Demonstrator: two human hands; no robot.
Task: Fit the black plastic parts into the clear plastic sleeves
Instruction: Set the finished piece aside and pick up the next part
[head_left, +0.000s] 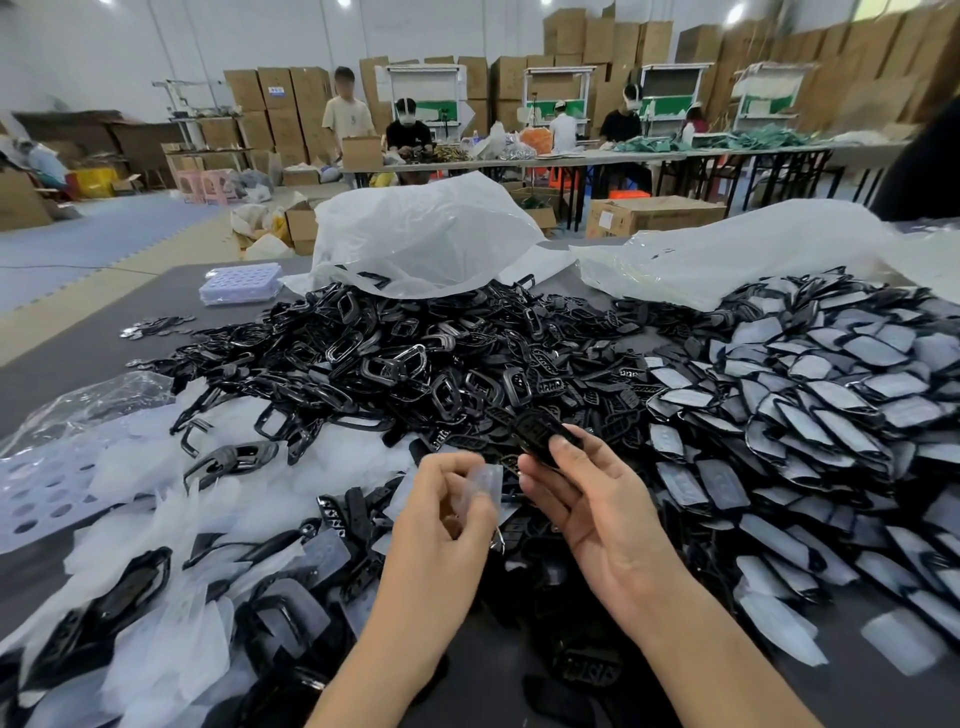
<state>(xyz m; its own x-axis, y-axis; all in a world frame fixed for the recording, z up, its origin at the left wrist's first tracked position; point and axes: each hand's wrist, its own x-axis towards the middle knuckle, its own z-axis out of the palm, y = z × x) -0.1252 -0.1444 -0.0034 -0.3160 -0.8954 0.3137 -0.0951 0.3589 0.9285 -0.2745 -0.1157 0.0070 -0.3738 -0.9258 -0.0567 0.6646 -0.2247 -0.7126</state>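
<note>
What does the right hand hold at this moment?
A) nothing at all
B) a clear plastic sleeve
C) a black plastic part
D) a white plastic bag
C: the right hand pinches a black plastic part between thumb and fingers, while the left hand holds the clear sleeve.

Your right hand is covering the near end of the black part, and your left hand is hiding a good bit of the clear sleeve, which is looking blurry anyway. Both forearms are running off the near edge, and the sleeved pile is getting cut off on the right.
</note>
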